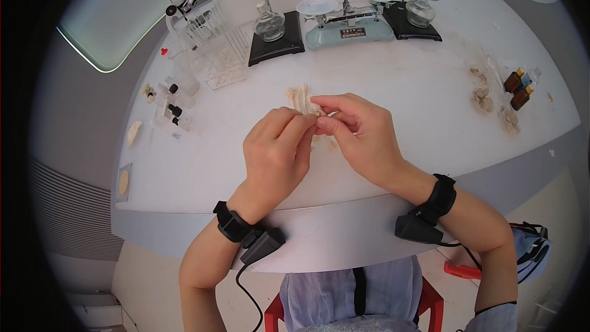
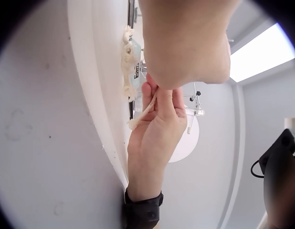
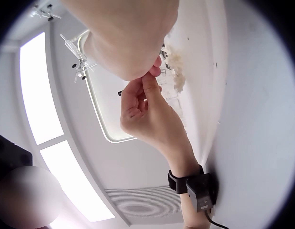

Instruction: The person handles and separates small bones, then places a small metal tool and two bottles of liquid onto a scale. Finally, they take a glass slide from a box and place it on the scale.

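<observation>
Both hands meet above the middle of the table in the head view. The left hand (image 1: 275, 150) and the right hand (image 1: 364, 138) pinch a small pale strand between thumbs and fingers. In the left wrist view that strand (image 2: 149, 109) hangs down across the right hand's (image 2: 157, 129) fingers, with a frayed end. Just beyond the fingertips a cream-coloured fibrous bundle (image 1: 300, 97) lies on the table. Seen from the right wrist, the left hand (image 3: 154, 105) has its thumb and fingertips together, its far fingertips partly hidden by the right hand.
A balance (image 1: 350, 32) stands at the back between two iron stands with flasks (image 1: 269, 26). Glass tubes (image 1: 224, 49) and dropper bottles (image 1: 175, 110) are at the left. Brown bottles (image 1: 520, 97) and pale lumps (image 1: 482, 99) lie at the right, a framed piece (image 1: 124, 182) at the left edge.
</observation>
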Demonstrator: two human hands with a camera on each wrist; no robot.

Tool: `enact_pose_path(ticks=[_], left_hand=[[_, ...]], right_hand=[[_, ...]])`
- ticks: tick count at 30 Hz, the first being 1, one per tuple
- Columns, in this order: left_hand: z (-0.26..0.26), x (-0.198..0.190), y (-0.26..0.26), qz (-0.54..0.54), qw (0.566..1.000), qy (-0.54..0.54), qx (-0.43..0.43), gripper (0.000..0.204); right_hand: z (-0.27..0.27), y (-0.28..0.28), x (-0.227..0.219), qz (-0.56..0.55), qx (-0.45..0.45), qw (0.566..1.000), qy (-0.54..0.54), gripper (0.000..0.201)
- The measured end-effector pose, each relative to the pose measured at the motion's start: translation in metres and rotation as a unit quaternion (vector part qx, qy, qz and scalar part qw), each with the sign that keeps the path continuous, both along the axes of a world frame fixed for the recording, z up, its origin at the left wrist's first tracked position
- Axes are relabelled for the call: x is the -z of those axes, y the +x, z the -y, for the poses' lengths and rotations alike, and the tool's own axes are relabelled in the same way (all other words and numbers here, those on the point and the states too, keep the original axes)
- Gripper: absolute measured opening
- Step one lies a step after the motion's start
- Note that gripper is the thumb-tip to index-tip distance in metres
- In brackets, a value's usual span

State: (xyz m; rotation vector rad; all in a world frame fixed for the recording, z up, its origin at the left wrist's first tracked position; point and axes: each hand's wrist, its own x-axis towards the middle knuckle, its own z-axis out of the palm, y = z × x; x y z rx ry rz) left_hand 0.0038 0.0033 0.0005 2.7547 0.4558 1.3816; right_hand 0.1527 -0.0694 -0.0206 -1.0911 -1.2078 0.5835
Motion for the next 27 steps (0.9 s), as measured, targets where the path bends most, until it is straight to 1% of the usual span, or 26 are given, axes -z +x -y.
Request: enact_pose_path(ticks=[1,2,3,4,5,7,11,13,17,19,20,22,23,24,25,26,27], left_hand=[[0.000,0.000,0.000,0.006,0.999,-0.034,0.010,0.015],[0.002,0.000,-0.001,0.006,0.999,-0.034,0.010,0.015],[0.005,0.001,-0.001,0.030,0.987,-0.153,0.025,0.014],[0.006,0.001,-0.001,0.053,0.961,-0.270,0.040,0.014],[0.007,-0.001,0.000,0.053,0.961,-0.270,0.040,0.014],[0.009,-0.007,0.002,0.101,0.898,-0.420,0.088,0.014],[0.002,-0.003,-0.002,0.071,0.890,-0.436,0.116,0.013],[0.001,-0.005,-0.004,0.057,0.862,-0.490,0.120,0.011],[-0.003,-0.003,-0.005,0.063,0.852,-0.503,0.134,0.007],[-0.004,0.001,-0.003,0.093,0.881,-0.442,0.142,0.006],[-0.004,0.001,-0.004,0.092,0.881,-0.442,0.141,0.006],[-0.005,-0.003,-0.007,0.024,0.934,-0.343,0.096,0.004],[-0.003,-0.005,-0.008,0.024,0.934,-0.343,0.095,0.004],[0.001,-0.009,-0.008,0.001,0.951,-0.298,0.079,0.004],[0.003,-0.011,-0.008,-0.022,0.966,-0.251,0.061,0.004],[0.004,-0.010,-0.006,-0.022,0.966,-0.251,0.061,0.004],[0.005,-0.010,-0.005,-0.019,0.974,-0.218,0.058,0.008]], right_hand=[[0.000,0.000,-0.001,0.016,0.007,1.000,0.010,0.020],[0.000,0.001,-0.001,0.032,0.013,0.999,0.019,0.018],[-0.001,0.001,-0.001,0.032,0.013,0.999,0.019,0.018],[-0.002,0.000,0.000,0.015,0.003,1.000,0.018,0.018],[-0.002,0.000,0.001,-0.002,-0.006,1.000,0.017,0.018],[-0.001,0.001,-0.003,-0.005,-0.021,1.000,0.020,0.019],[0.001,0.000,-0.005,-0.024,-0.058,0.998,0.011,0.021],[0.004,0.000,-0.009,-0.028,-0.062,0.998,0.001,0.021],[0.004,-0.001,-0.009,-0.036,-0.056,0.998,-0.017,0.021],[0.000,-0.001,-0.004,-0.035,-0.058,0.998,-0.007,0.020],[-0.001,-0.001,-0.002,-0.034,-0.059,0.998,0.004,0.019],[-0.001,0.000,-0.002,-0.042,-0.067,0.997,-0.010,0.018],[-0.001,0.000,-0.002,-0.051,-0.075,0.996,-0.023,0.017],[-0.001,0.001,-0.003,-0.051,-0.075,0.996,-0.023,0.017],[0.000,0.003,-0.004,-0.053,-0.089,0.994,-0.045,0.016],[0.000,0.004,-0.004,-0.054,-0.104,0.991,-0.067,0.014],[0.000,0.004,-0.004,-0.054,-0.104,0.991,-0.067,0.014]])
